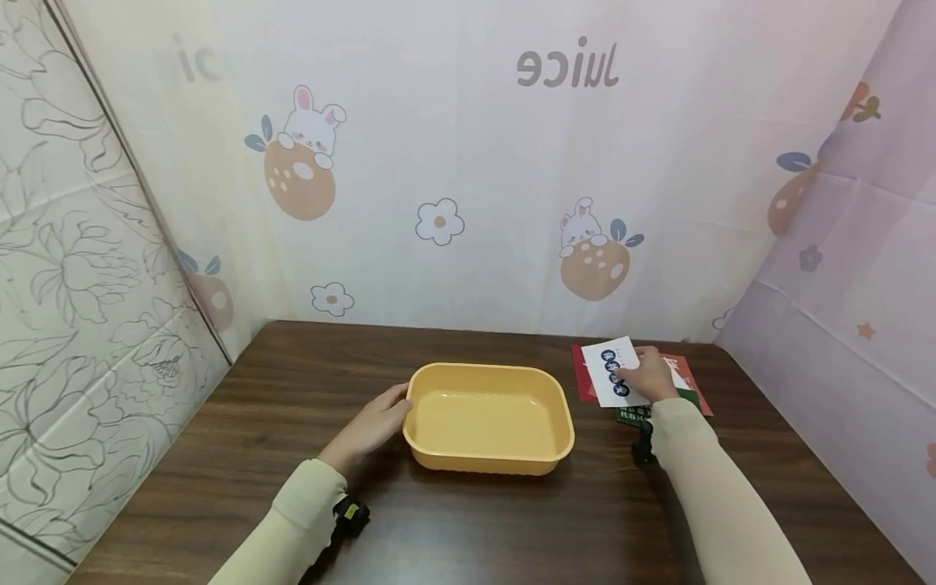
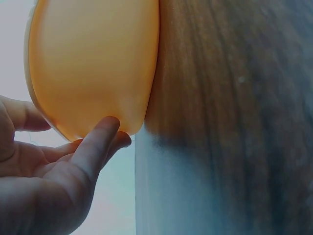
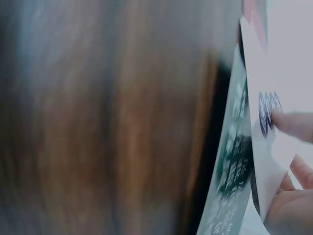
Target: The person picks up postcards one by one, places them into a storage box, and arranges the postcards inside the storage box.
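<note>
A yellow rectangular plastic basin (image 1: 486,422) stands on the table. My left hand (image 1: 376,426) holds its left end, the fingers lying around the rim and wall, as the left wrist view also shows. At the right, my right hand (image 1: 651,375) pinches a white card (image 1: 610,382) with dark blue round characters, the thumb on its printed face. The card is tilted up above other cards. Beneath are a red card (image 1: 582,375), a green card (image 1: 630,414) with white characters, and another red card (image 1: 702,398), all partly covered by the hand and white card.
The dark wooden table (image 1: 468,528) ends at a curtain (image 1: 453,146) printed with rabbits and fruit. Further patterned cloth hangs at the left and right sides. Black straps with small devices sit on both wrists.
</note>
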{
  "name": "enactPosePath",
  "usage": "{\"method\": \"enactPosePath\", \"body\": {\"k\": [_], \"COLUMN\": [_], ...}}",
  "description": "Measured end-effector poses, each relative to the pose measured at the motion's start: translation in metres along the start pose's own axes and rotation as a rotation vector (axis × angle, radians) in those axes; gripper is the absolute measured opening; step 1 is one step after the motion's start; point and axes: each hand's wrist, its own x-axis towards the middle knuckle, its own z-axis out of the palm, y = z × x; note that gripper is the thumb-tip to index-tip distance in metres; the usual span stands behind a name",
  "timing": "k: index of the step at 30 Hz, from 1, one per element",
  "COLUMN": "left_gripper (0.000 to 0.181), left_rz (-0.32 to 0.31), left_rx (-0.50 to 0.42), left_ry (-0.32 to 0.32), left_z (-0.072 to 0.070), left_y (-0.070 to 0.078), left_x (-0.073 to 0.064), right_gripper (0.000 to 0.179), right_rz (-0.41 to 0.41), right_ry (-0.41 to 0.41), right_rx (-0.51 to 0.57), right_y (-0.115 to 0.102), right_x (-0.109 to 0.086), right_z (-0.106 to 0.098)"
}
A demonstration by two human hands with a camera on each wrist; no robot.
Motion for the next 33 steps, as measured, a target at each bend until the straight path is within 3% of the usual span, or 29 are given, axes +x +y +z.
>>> {"method": "enactPosePath", "body": {"k": [8,19,33], "left_gripper": [0.049,0.049,0.048], "left_rz": [-0.011,-0.015,-0.021], "left_rx": [-0.001,0.001,-0.022], "left_ry": [0.002,-0.004,-0.003], "left_z": [-0.001,-0.003,-0.003], "left_y": [0.003,0.003,0.002], "left_x": [-0.003,-0.001,-0.001], "right_gripper": [0.052,0.052,0.046], "right_rz": [0.018,0.036,-0.105], "right_ry": [0.017,0.030,0.056], "right_rx": [0.099,0.201,0.156], "right_y": [-0.009,-0.027,-0.050], "right_x": [-0.004,-0.005,-0.017], "right_z": [-0.005,-0.015,-0.022]}}
